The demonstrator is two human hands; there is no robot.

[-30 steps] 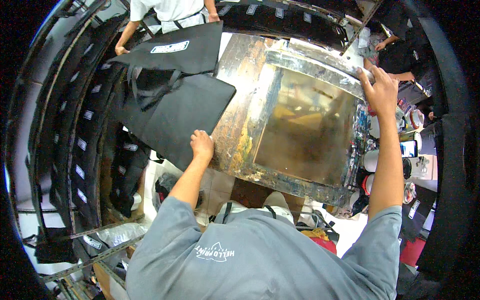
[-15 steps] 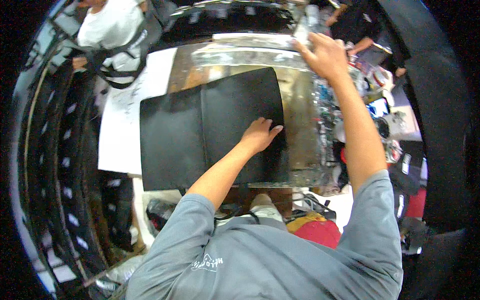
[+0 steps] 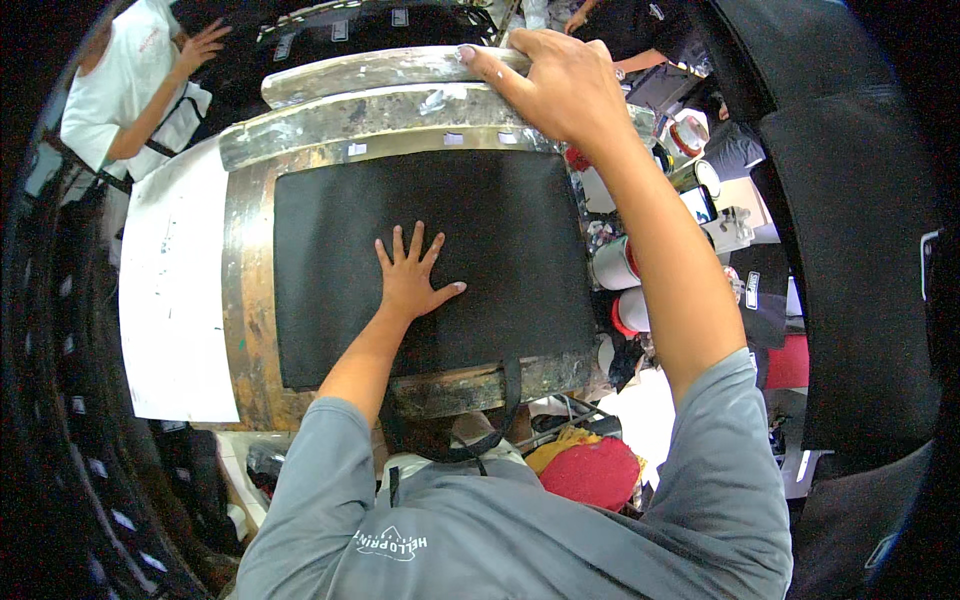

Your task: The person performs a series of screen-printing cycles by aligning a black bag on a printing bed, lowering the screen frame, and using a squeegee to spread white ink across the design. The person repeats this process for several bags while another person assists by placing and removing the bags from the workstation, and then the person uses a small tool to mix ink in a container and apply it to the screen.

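The black bag [image 3: 510,240] lies flat on the stained worktop [image 3: 250,310], in front of the person, with its straps [image 3: 512,385] hanging off its near edge toward the waist. The left hand [image 3: 408,285] rests palm down near the middle of the bag, fingers spread wide, pressing on the cloth and gripping nothing. Beyond the bag's far edge, the right hand [image 3: 545,75] has hold of the right end of a pale bar [image 3: 380,75], thumb along the near face and fingers bent over the top (their tips are hidden, so how tightly they close is hard to tell). As far as can be judged, the laying-out of the bag is about done: it looks smooth and its far edge runs roughly along the paint-marked strip [image 3: 340,122]. What looks undone is anything on its upper face, which is plain black, whereas the dark pieces [image 3: 310,40] well beyond the bag carry white patches. Small pale tabs [image 3: 453,139] sit just past the bag's far edge. A white sheet [image 3: 180,300] lies left of the bag, tubs [image 3: 612,262] stand to its right, and a co-worker [image 3: 150,90] in white is beyond its far left corner.
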